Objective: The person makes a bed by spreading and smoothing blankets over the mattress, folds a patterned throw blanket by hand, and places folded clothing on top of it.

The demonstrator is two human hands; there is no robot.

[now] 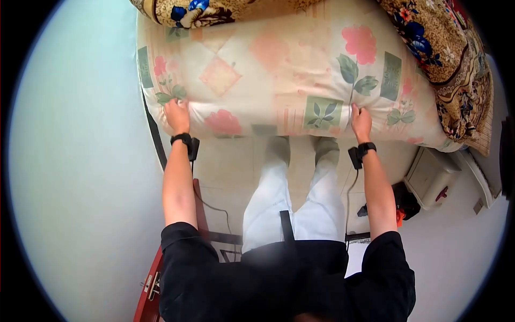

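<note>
A cream bed sheet (pixel 236 86) with pink flowers and green leaf squares covers the bed in front of me. My left hand (pixel 178 115) is closed on the sheet near its left front edge, pinching a gathered bit of fabric. Further right, my right hand (pixel 362 122) also grips the sheet close to the front edge, and creases run out from the fingers. Both wrists wear black bands with a small box and a cable. A brown patterned blanket (pixel 456 70) lies bunched at the right side of the bed, with more of it along the far edge.
A pale wall (pixel 80 145) runs along the left. Behind me at lower left stands a red door (pixel 149 284) with a metal latch. A whitish box (pixel 432 177) and a dark bag (pixel 406 201) sit on the floor (pixel 225 161) at the right.
</note>
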